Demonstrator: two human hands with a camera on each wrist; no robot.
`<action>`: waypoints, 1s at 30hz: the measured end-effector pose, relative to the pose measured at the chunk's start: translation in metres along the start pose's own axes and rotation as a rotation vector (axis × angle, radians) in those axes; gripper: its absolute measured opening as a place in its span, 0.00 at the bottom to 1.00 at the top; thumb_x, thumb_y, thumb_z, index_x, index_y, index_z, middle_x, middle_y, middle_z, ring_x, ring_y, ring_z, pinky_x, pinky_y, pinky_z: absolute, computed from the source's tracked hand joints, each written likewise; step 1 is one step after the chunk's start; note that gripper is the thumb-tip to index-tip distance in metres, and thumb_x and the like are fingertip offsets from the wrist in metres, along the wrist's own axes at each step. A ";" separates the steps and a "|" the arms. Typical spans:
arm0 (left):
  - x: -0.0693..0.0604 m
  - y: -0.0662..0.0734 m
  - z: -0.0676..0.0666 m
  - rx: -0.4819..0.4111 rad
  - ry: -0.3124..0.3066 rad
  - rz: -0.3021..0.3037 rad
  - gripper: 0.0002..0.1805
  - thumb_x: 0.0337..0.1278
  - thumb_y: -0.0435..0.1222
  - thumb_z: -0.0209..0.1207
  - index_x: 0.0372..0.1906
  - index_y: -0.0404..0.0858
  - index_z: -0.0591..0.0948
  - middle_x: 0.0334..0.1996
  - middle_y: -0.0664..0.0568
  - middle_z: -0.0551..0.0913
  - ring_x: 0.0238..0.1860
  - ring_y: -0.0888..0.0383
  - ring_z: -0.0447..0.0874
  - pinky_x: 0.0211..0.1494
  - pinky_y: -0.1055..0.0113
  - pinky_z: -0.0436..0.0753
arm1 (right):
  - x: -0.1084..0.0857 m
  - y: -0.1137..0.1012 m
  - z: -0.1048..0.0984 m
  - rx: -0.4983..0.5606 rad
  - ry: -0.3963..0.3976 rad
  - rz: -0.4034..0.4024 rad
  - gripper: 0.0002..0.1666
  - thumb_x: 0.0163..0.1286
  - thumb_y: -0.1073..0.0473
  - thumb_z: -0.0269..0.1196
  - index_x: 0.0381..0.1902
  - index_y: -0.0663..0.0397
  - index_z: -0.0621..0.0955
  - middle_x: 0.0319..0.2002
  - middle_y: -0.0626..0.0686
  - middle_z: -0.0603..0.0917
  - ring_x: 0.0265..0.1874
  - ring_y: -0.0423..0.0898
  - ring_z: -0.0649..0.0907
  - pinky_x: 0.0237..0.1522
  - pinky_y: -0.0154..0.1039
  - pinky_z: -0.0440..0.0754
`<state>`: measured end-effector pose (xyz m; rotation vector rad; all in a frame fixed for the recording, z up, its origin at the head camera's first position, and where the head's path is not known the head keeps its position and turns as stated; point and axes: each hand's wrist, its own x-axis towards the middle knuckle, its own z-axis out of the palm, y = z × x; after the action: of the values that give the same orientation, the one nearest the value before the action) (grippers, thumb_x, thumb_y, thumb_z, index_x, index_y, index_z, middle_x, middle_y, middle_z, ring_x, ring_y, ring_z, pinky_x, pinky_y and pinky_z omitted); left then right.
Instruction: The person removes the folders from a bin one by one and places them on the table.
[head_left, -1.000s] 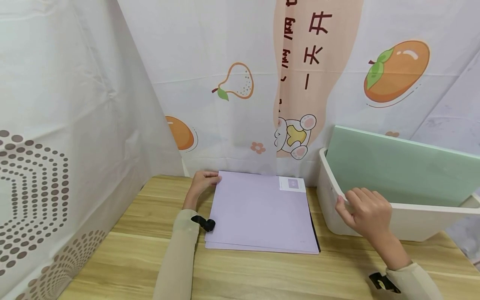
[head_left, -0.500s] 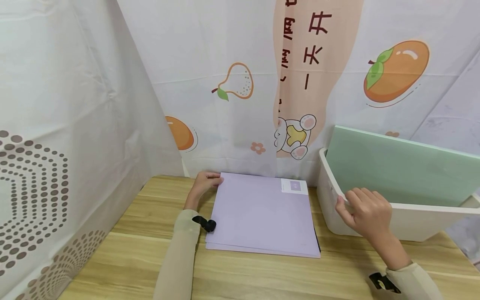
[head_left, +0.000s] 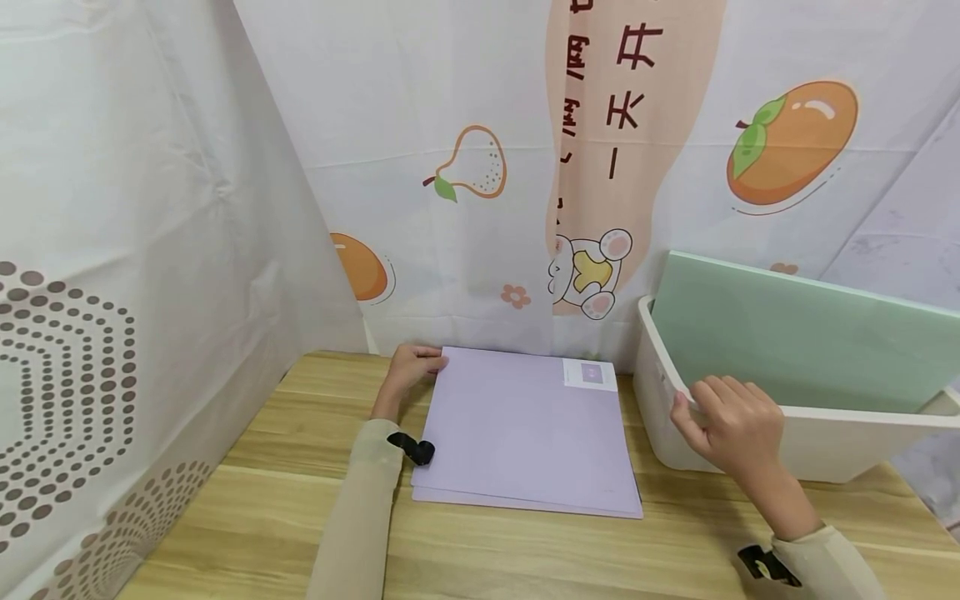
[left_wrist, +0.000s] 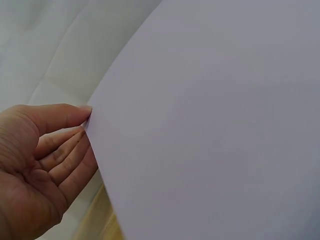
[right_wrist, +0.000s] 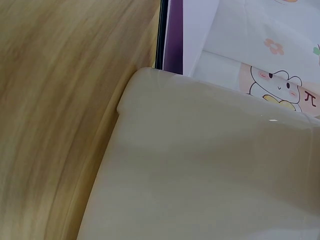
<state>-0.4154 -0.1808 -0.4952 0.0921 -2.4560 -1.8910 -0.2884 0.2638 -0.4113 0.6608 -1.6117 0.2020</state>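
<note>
A: Purple folder [head_left: 525, 433] where?
B: On the wooden table [head_left: 480, 558], white label [head_left: 590, 373] at its far right corner. Second purple edge [head_left: 435, 495] shows along the near side.
A: Fingers?
B: Left hand [head_left: 409, 367] pinches the folder's far left corner, thumb against fingertips. Right hand [head_left: 738, 425] has fingers curled over the white box's [head_left: 847, 446] near rim, by its left end; fingertips hidden.
A: Rest of it?
B: Box stands just right of the folder. Green board [head_left: 787, 342] leans tilted inside, poking above the rim. Fruit-print cloth [head_left: 465, 267] hangs behind.
</note>
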 end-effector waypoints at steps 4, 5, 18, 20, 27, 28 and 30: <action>0.000 0.001 0.002 -0.024 0.034 -0.002 0.15 0.57 0.29 0.70 0.47 0.24 0.87 0.45 0.36 0.89 0.31 0.63 0.86 0.38 0.70 0.87 | 0.000 0.000 0.000 -0.002 -0.005 -0.001 0.26 0.66 0.52 0.51 0.10 0.57 0.66 0.09 0.49 0.63 0.11 0.40 0.55 0.14 0.36 0.45; 0.000 0.001 0.002 -0.029 0.042 0.001 0.14 0.57 0.28 0.70 0.46 0.23 0.87 0.45 0.36 0.89 0.31 0.63 0.86 0.38 0.70 0.87 | 0.000 0.000 0.000 -0.001 -0.004 -0.001 0.26 0.66 0.52 0.51 0.10 0.57 0.66 0.09 0.49 0.62 0.11 0.40 0.55 0.14 0.36 0.45; 0.000 0.000 0.001 -0.026 0.024 -0.015 0.16 0.58 0.29 0.69 0.48 0.23 0.86 0.47 0.35 0.88 0.32 0.63 0.86 0.40 0.68 0.88 | 0.001 0.000 0.000 -0.006 -0.001 -0.005 0.24 0.64 0.53 0.51 0.10 0.57 0.65 0.09 0.48 0.62 0.10 0.41 0.55 0.14 0.36 0.46; 0.000 0.000 0.002 -0.021 0.012 -0.018 0.16 0.58 0.29 0.68 0.50 0.23 0.86 0.49 0.34 0.88 0.32 0.63 0.86 0.41 0.69 0.88 | 0.001 0.000 0.000 -0.005 -0.002 -0.004 0.25 0.64 0.53 0.51 0.10 0.57 0.66 0.09 0.48 0.62 0.10 0.41 0.55 0.14 0.36 0.46; 0.000 0.001 0.000 -0.014 -0.037 -0.029 0.19 0.61 0.32 0.67 0.53 0.23 0.84 0.49 0.35 0.87 0.32 0.62 0.86 0.40 0.69 0.88 | 0.001 0.000 0.000 -0.006 0.005 -0.001 0.25 0.64 0.53 0.51 0.10 0.57 0.65 0.09 0.48 0.62 0.11 0.40 0.54 0.14 0.36 0.45; 0.000 0.001 -0.001 -0.014 -0.043 -0.033 0.19 0.62 0.32 0.67 0.53 0.23 0.84 0.49 0.35 0.87 0.32 0.62 0.86 0.41 0.69 0.87 | 0.001 0.000 0.000 -0.006 0.006 -0.001 0.25 0.64 0.53 0.51 0.10 0.57 0.65 0.09 0.48 0.61 0.11 0.40 0.54 0.14 0.36 0.45; 0.001 0.000 -0.002 -0.015 -0.052 -0.046 0.19 0.62 0.32 0.67 0.54 0.24 0.84 0.50 0.36 0.87 0.32 0.62 0.86 0.41 0.70 0.87 | 0.001 0.000 0.000 -0.008 0.001 -0.003 0.25 0.64 0.53 0.51 0.10 0.57 0.66 0.09 0.48 0.62 0.11 0.40 0.54 0.14 0.36 0.45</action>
<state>-0.4162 -0.1823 -0.4946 0.1014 -2.4942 -1.9543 -0.2884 0.2633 -0.4107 0.6569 -1.6100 0.1931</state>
